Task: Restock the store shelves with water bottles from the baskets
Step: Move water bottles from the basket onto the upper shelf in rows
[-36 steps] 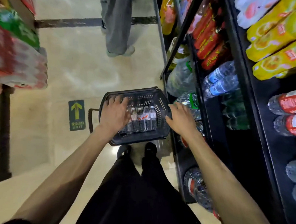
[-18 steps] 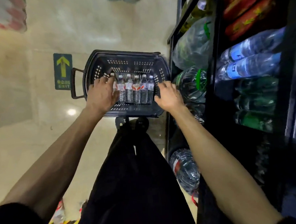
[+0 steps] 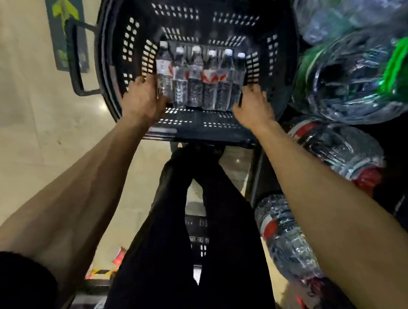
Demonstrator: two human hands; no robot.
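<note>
Two-handed, reaches deeper than before, left grip (image 3: 145,98) and right grip (image 3: 252,107) touching the end water bottles (image 3: 201,83) lying in the basket (image 3: 197,128); cannot tell if clasped; looks ready to lift.

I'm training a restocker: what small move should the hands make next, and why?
Probably press both hands inward and lift the row together: the left hand and right hand flank the six bottles lined up in the basket.
</note>
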